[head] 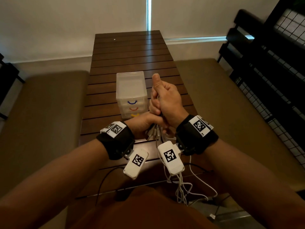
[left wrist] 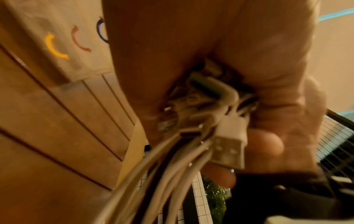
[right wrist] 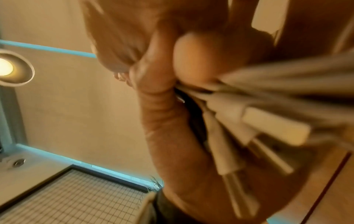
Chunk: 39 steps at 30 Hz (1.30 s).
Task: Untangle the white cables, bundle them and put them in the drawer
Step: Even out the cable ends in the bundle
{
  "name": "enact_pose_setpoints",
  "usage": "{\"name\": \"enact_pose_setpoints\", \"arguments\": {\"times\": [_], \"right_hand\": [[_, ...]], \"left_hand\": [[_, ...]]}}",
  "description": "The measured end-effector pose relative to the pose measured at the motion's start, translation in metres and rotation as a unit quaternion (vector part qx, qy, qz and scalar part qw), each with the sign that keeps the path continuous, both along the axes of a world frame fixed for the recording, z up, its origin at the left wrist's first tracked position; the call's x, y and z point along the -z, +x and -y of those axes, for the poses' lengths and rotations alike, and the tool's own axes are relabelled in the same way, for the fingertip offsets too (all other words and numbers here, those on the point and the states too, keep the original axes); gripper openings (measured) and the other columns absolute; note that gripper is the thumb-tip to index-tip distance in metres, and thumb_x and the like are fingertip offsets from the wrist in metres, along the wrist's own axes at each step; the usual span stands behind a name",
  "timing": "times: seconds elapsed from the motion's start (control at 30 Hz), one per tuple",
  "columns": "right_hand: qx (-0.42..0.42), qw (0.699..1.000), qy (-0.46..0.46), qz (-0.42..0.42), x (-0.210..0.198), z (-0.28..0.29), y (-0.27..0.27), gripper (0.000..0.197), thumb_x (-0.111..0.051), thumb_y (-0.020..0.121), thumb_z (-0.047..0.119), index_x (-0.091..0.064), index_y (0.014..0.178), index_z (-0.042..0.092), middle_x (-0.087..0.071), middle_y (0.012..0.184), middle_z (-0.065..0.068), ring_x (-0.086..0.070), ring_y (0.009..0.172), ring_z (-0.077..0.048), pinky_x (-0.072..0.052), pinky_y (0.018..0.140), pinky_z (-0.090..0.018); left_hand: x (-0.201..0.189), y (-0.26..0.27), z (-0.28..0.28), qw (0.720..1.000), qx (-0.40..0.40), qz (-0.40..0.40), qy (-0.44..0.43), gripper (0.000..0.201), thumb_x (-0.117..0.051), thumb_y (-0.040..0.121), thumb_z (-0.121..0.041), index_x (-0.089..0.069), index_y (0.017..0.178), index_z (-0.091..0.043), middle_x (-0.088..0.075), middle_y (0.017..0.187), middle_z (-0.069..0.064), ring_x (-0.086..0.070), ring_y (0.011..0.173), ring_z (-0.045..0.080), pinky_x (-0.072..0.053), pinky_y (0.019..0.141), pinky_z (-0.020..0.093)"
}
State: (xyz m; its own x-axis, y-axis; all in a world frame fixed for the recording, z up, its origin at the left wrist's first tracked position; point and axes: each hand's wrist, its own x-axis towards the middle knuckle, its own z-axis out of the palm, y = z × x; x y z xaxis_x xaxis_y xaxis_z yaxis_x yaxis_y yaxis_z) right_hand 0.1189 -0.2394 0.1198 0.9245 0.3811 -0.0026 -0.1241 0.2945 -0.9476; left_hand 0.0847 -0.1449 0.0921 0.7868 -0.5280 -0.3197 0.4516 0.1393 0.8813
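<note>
Bundling step: right hand (head: 166, 100) and left hand (head: 145, 123) both gripping white cables (head: 156, 131). Next, probably coiling loose tails; drawer unit (head: 131, 90) at ten o'clock.

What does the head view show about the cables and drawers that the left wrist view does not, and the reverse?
Only the head view shows both hands together: the right hand fisted above the left hand, the whole drawer unit with all three drawers closed on the slatted table, and loose cable ends hanging off the near edge. Only the left wrist view shows a USB plug close up. Both show the white cables gripped in a bunch, and the coloured drawer handles.
</note>
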Motion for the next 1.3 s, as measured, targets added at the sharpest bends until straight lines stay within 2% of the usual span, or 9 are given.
{"name": "enact_pose_setpoints", "arguments": {"times": [0.13,0.3,0.47,0.57,0.73,0.83,1.03,1.1,1.3], "right_hand": [[-0.011,0.996,-0.054,0.073,-0.004,0.003,0.002,0.046,-0.041,0.103,0.031,-0.044,0.06,0.012,-0.038,0.038,0.0,-0.044,0.031,-0.015,-0.035,0.037,-0.019],[-0.028,0.978,-0.123,0.167,-0.001,0.007,0.012,0.043,-0.042,0.102,0.028,-0.051,0.063,0.012,-0.051,0.043,0.004,-0.06,0.053,-0.015,-0.05,0.06,-0.018],[-0.126,0.978,-0.153,0.061,0.026,0.027,0.023,0.079,-0.048,0.068,0.08,-0.048,0.128,0.029,-0.063,0.121,-0.006,-0.063,0.109,-0.016,-0.052,0.093,-0.033],[-0.256,0.948,-0.186,0.038,0.056,0.03,0.005,0.089,-0.082,0.069,0.045,-0.034,0.141,0.025,-0.062,0.118,0.009,-0.061,0.109,-0.009,-0.05,0.091,-0.027],[-0.225,0.944,-0.241,-0.034,0.079,0.018,-0.031,0.013,-0.059,0.095,0.02,-0.053,0.096,0.009,-0.053,0.061,-0.004,-0.058,0.05,-0.019,-0.048,0.057,-0.036],[-0.242,0.932,-0.261,-0.071,0.064,0.018,-0.04,0.027,-0.052,0.099,0.019,-0.043,0.074,0.016,-0.041,0.052,0.002,-0.042,0.039,-0.012,-0.039,0.045,-0.028],[-0.179,0.865,-0.44,0.164,0.018,0.038,-0.018,0.004,-0.067,0.09,0.022,-0.066,0.093,0.02,-0.056,0.064,0.013,-0.051,0.046,0.007,-0.037,0.048,-0.01],[-0.17,0.84,-0.469,0.214,0.011,0.041,-0.014,0.027,-0.072,0.086,0.025,-0.066,0.111,0.02,-0.064,0.083,0.014,-0.058,0.067,0.013,-0.041,0.059,-0.006],[-0.207,0.801,-0.485,0.284,0.0,0.036,-0.012,0.018,-0.07,0.086,0.026,-0.074,0.103,0.024,-0.072,0.103,0.009,-0.063,0.099,-0.002,-0.05,0.09,-0.029]], "left_hand": [[-0.006,0.004,0.002,0.989,0.047,0.088,0.113,0.048,-0.05,0.086,0.014,-0.07,0.053,-0.015,-0.055,0.045,-0.002,-0.05,0.043,0.01,-0.05,0.055,0.024],[-0.012,0.005,-0.001,0.991,0.055,0.028,0.117,0.035,-0.037,0.093,0.009,-0.049,0.063,-0.006,-0.049,0.049,-0.002,-0.035,0.042,0.009,-0.044,0.047,0.02],[0.001,0.014,-0.019,0.993,-0.089,-0.059,-0.043,0.036,-0.037,0.1,-0.021,-0.047,0.066,-0.015,-0.034,0.046,-0.008,-0.034,0.036,0.005,-0.044,0.047,0.021],[0.001,0.022,-0.036,0.981,-0.158,-0.077,-0.085,0.056,-0.032,0.101,-0.039,-0.045,0.051,-0.017,-0.036,0.043,-0.003,-0.046,0.045,0.015,-0.046,0.059,0.026],[-0.005,0.032,-0.059,0.943,-0.29,-0.098,-0.127,0.061,-0.029,0.102,-0.045,-0.041,0.048,-0.018,-0.048,0.052,0.002,-0.058,0.063,0.022,-0.051,0.076,0.035],[-0.003,0.034,-0.076,0.941,-0.322,-0.085,-0.056,0.055,-0.03,0.103,-0.045,-0.039,0.055,-0.018,-0.046,0.05,0.002,-0.063,0.056,0.024,-0.055,0.069,0.038],[-0.005,0.021,-0.063,0.917,-0.353,0.008,0.186,0.041,-0.046,0.102,-0.029,-0.045,0.065,-0.01,-0.044,0.042,0.003,-0.05,0.036,0.017,-0.043,0.038,0.021],[-0.001,0.016,-0.056,0.908,-0.308,0.038,0.282,0.044,-0.047,0.101,-0.03,-0.049,0.064,-0.008,-0.048,0.041,0.004,-0.048,0.032,0.015,-0.034,0.033,0.017],[0.006,-0.002,-0.045,0.922,-0.106,0.074,0.364,0.039,-0.053,0.098,-0.029,-0.056,0.061,-0.014,-0.053,0.049,0.001,-0.046,0.046,0.011,-0.037,0.043,0.02]]}}
